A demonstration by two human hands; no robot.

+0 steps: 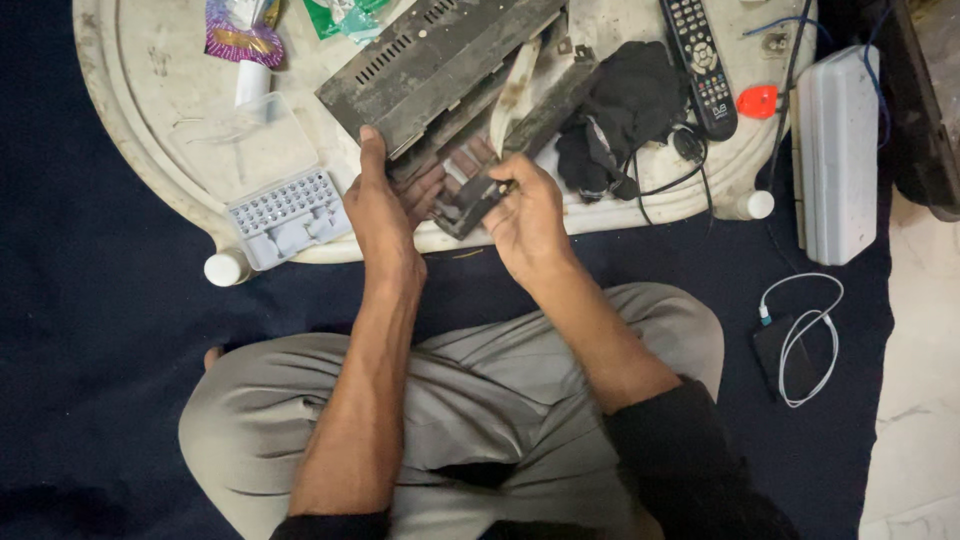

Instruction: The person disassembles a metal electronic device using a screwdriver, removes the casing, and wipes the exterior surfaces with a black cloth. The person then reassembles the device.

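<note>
One dusty black metal device casing point(440, 60), lid lifted, at near edge of white tray table point(130, 110). Left hand point(385, 205) clamped on casing edge; right hand point(528, 215) pinched on small tool, tip hidden. One bit-set case point(285, 215) left; one remote point(700, 62), one black cloth point(625, 105) right.

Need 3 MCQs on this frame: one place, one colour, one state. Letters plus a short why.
1. Where does the remote control lie?
A) on the white table, right of the black cloth
B) on the floor
C) in the lap

2. Colour of the trousers?
A) blue
B) grey-beige
C) red

3. State of the bit case?
A) lid shut
B) lid open
C) upside down

Answers: 1 A, it rests on the tabletop beside the cloth. 2 B, both legs are grey-beige. 3 B, the clear lid is folded back and the bits show.
</note>
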